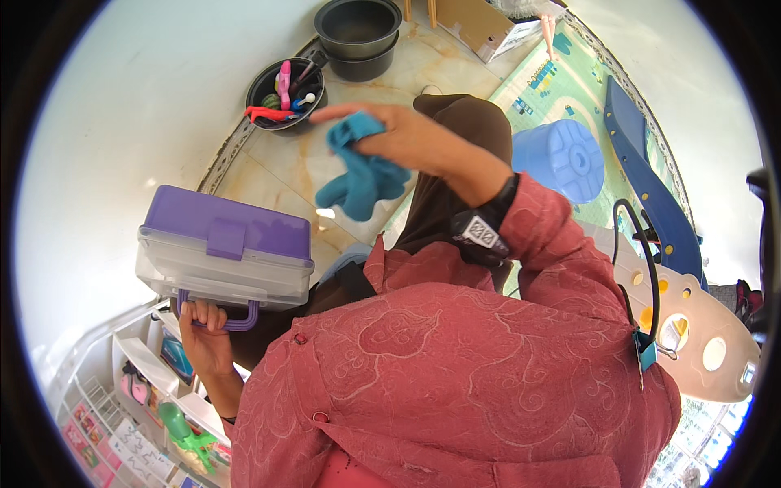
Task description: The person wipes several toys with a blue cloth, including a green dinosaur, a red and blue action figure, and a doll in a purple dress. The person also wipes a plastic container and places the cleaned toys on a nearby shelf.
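Observation:
My left hand is closed around the purple handle of a plastic carrying box. The box has a purple lid with a latch and a translucent body, and its lid looks closed. In my right hand is a crumpled teal cloth, pinched with the index finger stretched out to the left. That hand hangs over the floor, its fingertip near the rim of a black bucket. Inside the bucket lie several toys, among them a pink one and a red one.
Two stacked black tubs and a cardboard box stand at the far side. An upturned blue plastic stool or tub and a blue slide are on the right, over a play mat. White shelves with toys sit lower left.

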`<control>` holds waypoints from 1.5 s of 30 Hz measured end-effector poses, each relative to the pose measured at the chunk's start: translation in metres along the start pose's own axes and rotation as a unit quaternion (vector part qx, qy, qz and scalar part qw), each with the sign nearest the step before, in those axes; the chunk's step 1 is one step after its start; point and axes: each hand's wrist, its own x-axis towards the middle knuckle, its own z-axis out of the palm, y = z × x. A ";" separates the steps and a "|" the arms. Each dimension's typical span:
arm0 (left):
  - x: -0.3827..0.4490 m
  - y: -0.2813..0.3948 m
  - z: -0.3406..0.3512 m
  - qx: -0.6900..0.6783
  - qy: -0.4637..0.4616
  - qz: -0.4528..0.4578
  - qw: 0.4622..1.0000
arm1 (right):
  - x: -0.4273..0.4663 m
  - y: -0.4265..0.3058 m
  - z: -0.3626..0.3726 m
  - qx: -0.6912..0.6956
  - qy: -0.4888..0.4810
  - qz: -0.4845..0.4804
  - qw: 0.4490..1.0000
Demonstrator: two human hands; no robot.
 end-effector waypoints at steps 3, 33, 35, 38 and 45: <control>0.007 0.000 0.002 0.017 0.013 -0.008 1.000 | -0.087 -0.025 -0.116 0.009 0.187 -0.013 0.982; 0.034 -0.019 0.066 0.158 0.095 -0.048 0.982 | -0.271 0.139 -0.286 -0.389 0.257 0.518 0.717; 0.033 -0.019 0.064 0.151 0.092 -0.049 0.983 | -0.260 0.133 -0.253 -0.409 0.225 0.510 0.722; 0.035 -0.019 0.060 0.141 0.073 -0.056 0.986 | -0.247 0.135 -0.196 -0.417 0.178 0.480 0.751; 0.028 -0.016 0.053 0.130 0.079 -0.045 0.987 | -0.243 0.164 -0.109 -0.450 0.146 0.491 0.731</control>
